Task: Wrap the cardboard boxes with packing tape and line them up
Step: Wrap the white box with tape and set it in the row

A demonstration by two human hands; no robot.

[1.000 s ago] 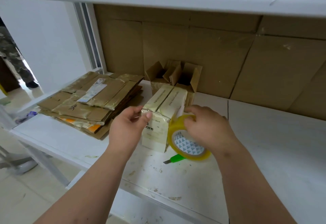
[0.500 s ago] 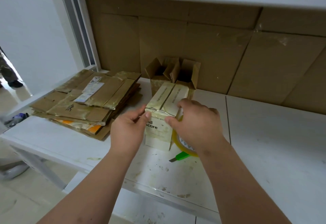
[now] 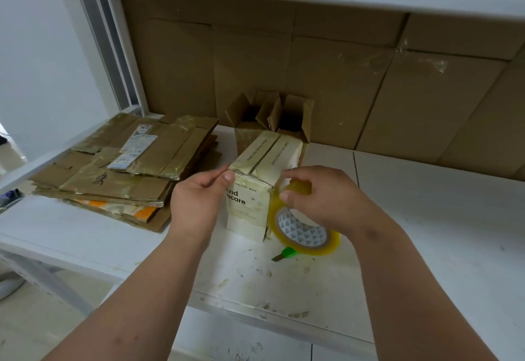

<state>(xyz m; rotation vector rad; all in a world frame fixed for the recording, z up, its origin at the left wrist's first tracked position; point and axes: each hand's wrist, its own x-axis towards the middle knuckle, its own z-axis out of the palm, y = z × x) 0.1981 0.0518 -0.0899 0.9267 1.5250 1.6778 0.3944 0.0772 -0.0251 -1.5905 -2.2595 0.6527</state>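
At the far left of the white, scuffed work table lies a stack of flattened brown cardboard boxes, glossy with old tape and bearing a white shipping label. Just right of the stack, the left hand pinches the near left top corner of the cream-coloured upright printed box, thumb and forefinger closed on the edge where a strip of clear tape crosses it. This box stands near the middle of the table, its top flaps meeting along a centre seam. Directly behind it, touching or nearly so, sits a small open brown cardboard box with its flaps raised against the cardboard-lined back wall. On the cream box's right side, the right hand grasps the yellowish roll of clear packing tape, held against the box's right face. Beneath the roll, a green-handled utility knife lies on the table.
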